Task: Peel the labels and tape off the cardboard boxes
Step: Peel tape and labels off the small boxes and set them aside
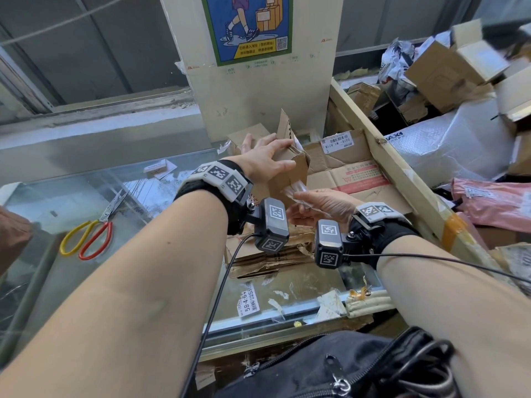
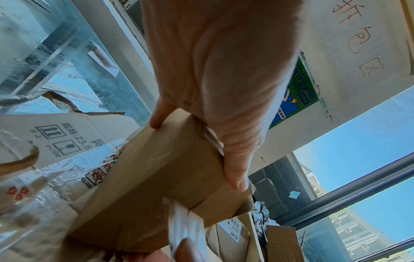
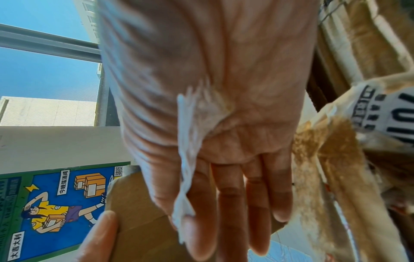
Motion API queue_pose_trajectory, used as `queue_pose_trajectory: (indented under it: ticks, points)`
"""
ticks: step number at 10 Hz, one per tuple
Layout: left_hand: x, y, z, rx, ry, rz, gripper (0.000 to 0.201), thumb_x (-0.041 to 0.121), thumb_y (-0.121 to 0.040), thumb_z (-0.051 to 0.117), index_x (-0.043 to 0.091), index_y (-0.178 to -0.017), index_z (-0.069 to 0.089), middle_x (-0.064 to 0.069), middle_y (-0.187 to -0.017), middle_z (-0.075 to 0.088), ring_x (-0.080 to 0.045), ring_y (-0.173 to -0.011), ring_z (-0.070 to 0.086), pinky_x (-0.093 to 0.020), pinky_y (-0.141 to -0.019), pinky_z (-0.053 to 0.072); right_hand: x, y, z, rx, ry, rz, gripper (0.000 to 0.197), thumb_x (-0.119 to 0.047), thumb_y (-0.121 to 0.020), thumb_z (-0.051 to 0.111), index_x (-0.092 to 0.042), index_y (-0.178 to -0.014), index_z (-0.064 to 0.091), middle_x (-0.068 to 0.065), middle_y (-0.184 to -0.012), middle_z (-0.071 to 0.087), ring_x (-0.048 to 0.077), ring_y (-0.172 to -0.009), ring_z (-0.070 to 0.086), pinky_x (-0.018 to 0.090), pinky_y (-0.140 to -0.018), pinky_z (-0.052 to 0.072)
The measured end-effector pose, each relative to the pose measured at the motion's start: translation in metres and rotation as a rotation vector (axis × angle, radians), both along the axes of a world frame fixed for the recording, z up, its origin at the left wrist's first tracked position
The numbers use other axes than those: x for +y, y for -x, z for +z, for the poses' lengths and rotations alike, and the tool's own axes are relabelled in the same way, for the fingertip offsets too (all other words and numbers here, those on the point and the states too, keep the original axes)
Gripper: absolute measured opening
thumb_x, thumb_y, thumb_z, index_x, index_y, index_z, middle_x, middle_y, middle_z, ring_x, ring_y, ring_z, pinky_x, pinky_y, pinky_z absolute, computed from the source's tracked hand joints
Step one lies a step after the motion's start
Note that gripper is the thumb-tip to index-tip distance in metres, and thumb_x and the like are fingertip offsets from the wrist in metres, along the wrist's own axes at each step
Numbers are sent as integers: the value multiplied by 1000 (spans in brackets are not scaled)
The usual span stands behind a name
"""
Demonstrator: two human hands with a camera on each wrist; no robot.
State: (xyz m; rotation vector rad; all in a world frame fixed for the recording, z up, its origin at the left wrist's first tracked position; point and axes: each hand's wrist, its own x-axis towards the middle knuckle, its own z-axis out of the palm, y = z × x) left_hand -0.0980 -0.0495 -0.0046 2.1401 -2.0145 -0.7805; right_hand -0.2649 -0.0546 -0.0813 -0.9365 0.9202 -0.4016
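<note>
A small brown cardboard box (image 1: 290,170) stands tilted over a stack of flattened cardboard. My left hand (image 1: 265,158) grips it from above, thumb (image 2: 235,168) on one edge and fingers over the far side of the box (image 2: 161,177). A crumpled strip of clear tape (image 1: 296,191) runs from the box's lower corner into my right hand (image 1: 316,206). In the right wrist view the tape strip (image 3: 187,159) lies across the palm, pinched between the thumb and index finger of my right hand (image 3: 179,209). The tape (image 2: 186,221) still clings to the box's near face.
Red-and-yellow scissors (image 1: 89,234) lie on the glass counter (image 1: 71,196) to the left. Flattened cartons (image 1: 353,173) carry a white barcode label (image 1: 337,142). A wooden bin edge (image 1: 402,173) borders a heap of boxes and bags (image 1: 459,81). A postered pillar (image 1: 253,81) stands behind.
</note>
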Motion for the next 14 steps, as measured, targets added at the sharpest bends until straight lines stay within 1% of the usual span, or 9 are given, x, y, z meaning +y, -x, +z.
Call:
queue_pose_trajectory:
  ticks: [2, 3, 4, 6, 7, 9, 10, 12, 14]
  points:
    - [0, 0, -1, 13, 15, 13, 54, 46, -98, 46, 44, -148, 25, 10, -162, 3, -29, -146, -21, -49, -115, -13, 0, 1, -1, 40, 16, 20, 31, -23, -91, 60, -4, -67, 53, 15, -86, 72, 31, -91, 62, 46, -106, 41]
    - [0, 0, -2, 15, 16, 16, 54, 46, -98, 46, 44, -148, 25, 10, -162, 3, -29, -146, -21, -49, -115, -12, 1, 2, -1, 43, 19, 24, 29, -23, -91, 60, -2, -71, 54, 15, -85, 71, 30, -89, 62, 45, -106, 41]
    - [0, 0, -1, 11, 17, 14, 53, 46, -98, 45, 44, -147, 25, 9, -162, 4, -29, -146, -21, -49, -115, -13, 3, 3, 0, 43, 16, 17, 30, -22, -91, 60, -3, -69, 53, 15, -83, 71, 28, -85, 62, 42, -102, 45]
    - [2, 1, -1, 15, 34, 19, 52, 45, -99, 44, 43, -147, 25, 7, -162, 4, -29, -146, -19, -48, -115, -12, 4, 4, -2, 54, 32, 25, 27, -23, -91, 60, -2, -76, 54, 13, -82, 72, 27, -89, 63, 41, -104, 44]
    - [1, 1, -3, 19, 41, 30, 53, 45, -99, 45, 42, -148, 25, 7, -162, 6, -30, -146, -19, -48, -115, -12, 6, 4, -1, 44, 29, 14, 29, -22, -92, 59, -3, -71, 54, 16, -86, 71, 27, -89, 63, 40, -102, 45]
    - [1, 1, -4, 23, 49, 40, 53, 45, -99, 44, 42, -148, 24, 8, -162, 6, -29, -146, -20, -48, -115, -13, 7, 6, -4, 39, 20, 22, 31, -21, -91, 60, -3, -66, 53, 16, -85, 71, 33, -98, 59, 45, -105, 42]
    - [2, 0, -5, 22, 49, 45, 54, 45, -99, 44, 42, -149, 24, 9, -162, 6, -29, -146, -20, -47, -115, -13, 9, 6, -4, 32, 13, 13, 34, -20, -91, 60, -3, -63, 53, 18, -86, 70, 32, -96, 60, 45, -104, 44]
    - [3, 1, -4, 26, 50, 46, 54, 45, -99, 44, 41, -149, 24, 8, -162, 6, -28, -146, -20, -48, -115, -13, 13, 9, -1, 70, 23, 16, 33, -20, -93, 57, -3, -65, 52, 17, -90, 68, 27, -87, 62, 43, -97, 46]
    - [4, 1, -5, 20, 49, 51, 54, 45, -99, 44, 41, -149, 23, 9, -162, 6, -29, -146, -20, -49, -115, -12, 16, 10, -2, 73, 35, 20, 30, -20, -92, 57, -3, -68, 55, 18, -92, 66, 29, -94, 59, 43, -99, 45]
